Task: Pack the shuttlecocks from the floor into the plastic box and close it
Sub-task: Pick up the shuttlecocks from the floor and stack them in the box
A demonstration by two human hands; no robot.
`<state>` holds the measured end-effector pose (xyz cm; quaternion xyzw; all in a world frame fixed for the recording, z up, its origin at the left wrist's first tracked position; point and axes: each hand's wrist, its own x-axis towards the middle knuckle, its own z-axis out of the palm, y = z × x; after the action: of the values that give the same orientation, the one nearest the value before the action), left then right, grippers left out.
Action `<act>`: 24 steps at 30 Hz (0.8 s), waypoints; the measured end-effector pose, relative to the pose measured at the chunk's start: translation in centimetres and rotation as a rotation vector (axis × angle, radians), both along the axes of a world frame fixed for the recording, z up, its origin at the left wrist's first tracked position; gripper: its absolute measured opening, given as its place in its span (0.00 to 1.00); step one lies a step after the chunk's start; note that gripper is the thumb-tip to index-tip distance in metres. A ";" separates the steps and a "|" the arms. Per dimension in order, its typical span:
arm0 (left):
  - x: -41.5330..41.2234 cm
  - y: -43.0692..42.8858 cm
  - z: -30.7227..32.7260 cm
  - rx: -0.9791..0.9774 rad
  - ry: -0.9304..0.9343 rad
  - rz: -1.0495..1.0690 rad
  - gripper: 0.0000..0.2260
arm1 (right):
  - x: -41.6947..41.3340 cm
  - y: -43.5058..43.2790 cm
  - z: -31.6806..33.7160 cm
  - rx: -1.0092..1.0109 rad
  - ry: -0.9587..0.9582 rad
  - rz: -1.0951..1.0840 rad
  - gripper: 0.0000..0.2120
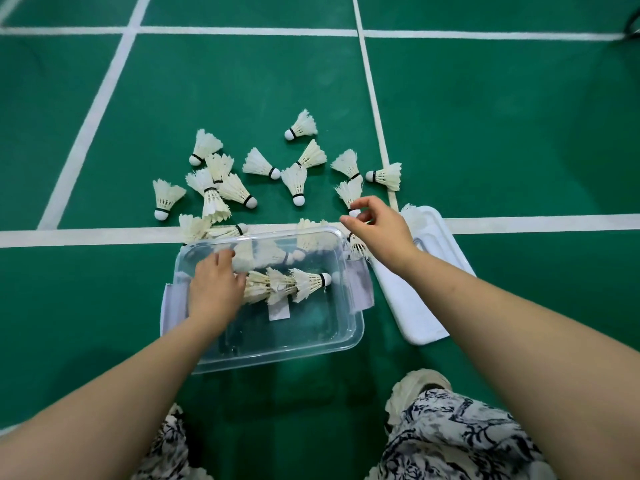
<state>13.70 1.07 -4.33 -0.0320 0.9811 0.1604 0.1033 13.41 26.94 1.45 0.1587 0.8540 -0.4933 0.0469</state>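
L hand [215, 289] grip on boxed shuttlecocks [287, 284]

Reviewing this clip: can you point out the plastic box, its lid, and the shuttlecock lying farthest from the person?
plastic box [358, 327]: head view, on its clear right-hand wall near the front corner.
lid [412, 306]: head view, on the bare white top surface.
farthest shuttlecock [303, 125]: head view, on its feather skirt.

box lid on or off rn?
Off. The white lid lies flat on the floor right of the clear plastic box, whose top is open, left hand inside.
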 end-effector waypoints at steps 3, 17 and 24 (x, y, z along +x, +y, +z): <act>0.5 0.3 1.0 -0.017 0.146 -0.137 0.17 | 0.5 0.9 -0.1 0.039 -0.034 -0.031 0.16; -3.8 9.0 4.6 0.374 0.567 -0.410 0.15 | -0.2 7.1 -3.8 0.398 -0.274 -0.278 0.35; -5.9 9.3 2.7 0.366 0.394 -0.353 0.20 | -3.0 7.3 -7.8 0.538 -0.349 -0.116 0.46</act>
<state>7.84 10.37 -1.60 0.1893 0.9276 0.3168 -0.0583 10.40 34.23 -6.31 0.2959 0.9223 -0.2172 0.1206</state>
